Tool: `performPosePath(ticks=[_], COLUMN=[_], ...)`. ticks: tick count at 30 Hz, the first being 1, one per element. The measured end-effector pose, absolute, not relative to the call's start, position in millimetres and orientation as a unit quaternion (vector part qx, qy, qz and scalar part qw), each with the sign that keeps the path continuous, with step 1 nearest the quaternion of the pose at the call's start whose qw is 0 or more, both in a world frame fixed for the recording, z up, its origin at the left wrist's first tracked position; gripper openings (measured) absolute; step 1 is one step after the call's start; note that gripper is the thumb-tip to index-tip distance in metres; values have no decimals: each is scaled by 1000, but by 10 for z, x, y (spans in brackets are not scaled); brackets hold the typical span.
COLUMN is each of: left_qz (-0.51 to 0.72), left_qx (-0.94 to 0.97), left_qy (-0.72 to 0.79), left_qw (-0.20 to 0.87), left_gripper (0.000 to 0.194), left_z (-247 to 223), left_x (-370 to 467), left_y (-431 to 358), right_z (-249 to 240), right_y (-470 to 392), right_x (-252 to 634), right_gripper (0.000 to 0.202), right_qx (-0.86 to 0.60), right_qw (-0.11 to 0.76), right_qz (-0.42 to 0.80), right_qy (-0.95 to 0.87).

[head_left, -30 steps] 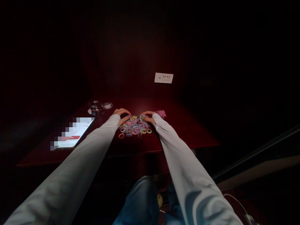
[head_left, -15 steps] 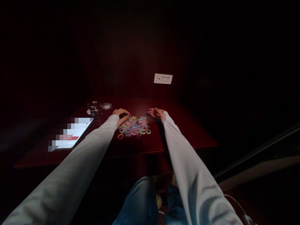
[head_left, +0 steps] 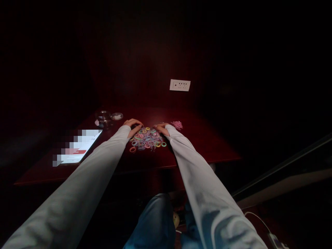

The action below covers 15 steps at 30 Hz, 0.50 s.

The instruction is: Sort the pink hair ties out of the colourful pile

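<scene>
A loose pile of small hair ties [head_left: 147,140] in pastel pink, purple, yellow and green lies on the dark red table. At the pile's far left edge rests my left hand [head_left: 133,126], its fingers bent over the ties and the thumb apart from them. My right hand [head_left: 162,128] reaches into the far right side of the pile with fingers extended; nothing held shows in it. Just right of that hand is a separate little heap of pink hair ties [head_left: 177,125].
A clear jar [head_left: 104,119] stands at the back left, with a round clear lid [head_left: 117,116] beside it. A lit phone [head_left: 80,147] lies left of my left forearm. On the back wall is a white socket [head_left: 180,85]. The table's front edge [head_left: 153,168] runs below my forearms.
My right hand has moved left to the main pile, and the pink heap it covered now shows. The left hand has stayed at the pile. The view has shifted slightly.
</scene>
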State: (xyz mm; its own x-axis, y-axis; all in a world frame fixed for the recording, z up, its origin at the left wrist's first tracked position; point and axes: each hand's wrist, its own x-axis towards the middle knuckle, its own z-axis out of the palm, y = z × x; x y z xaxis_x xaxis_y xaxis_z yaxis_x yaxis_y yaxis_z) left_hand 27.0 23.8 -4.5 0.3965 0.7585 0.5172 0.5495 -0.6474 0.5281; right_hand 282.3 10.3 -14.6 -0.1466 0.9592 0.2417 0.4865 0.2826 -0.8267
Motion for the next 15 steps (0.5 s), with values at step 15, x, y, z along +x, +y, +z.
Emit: performPosePath(ticks=[15], left_qz=[342], left_qx=[839], left_qy=[393], left_qw=[156], left_gripper=[40], left_z=[-178], left_x=[301], left_y=[313], right_z=[-48], right_y=[-39], right_x=[2829], right_gripper=[20], right_qx=[-482], right_qw=[483], right_qz=[454], right_qy=[-572])
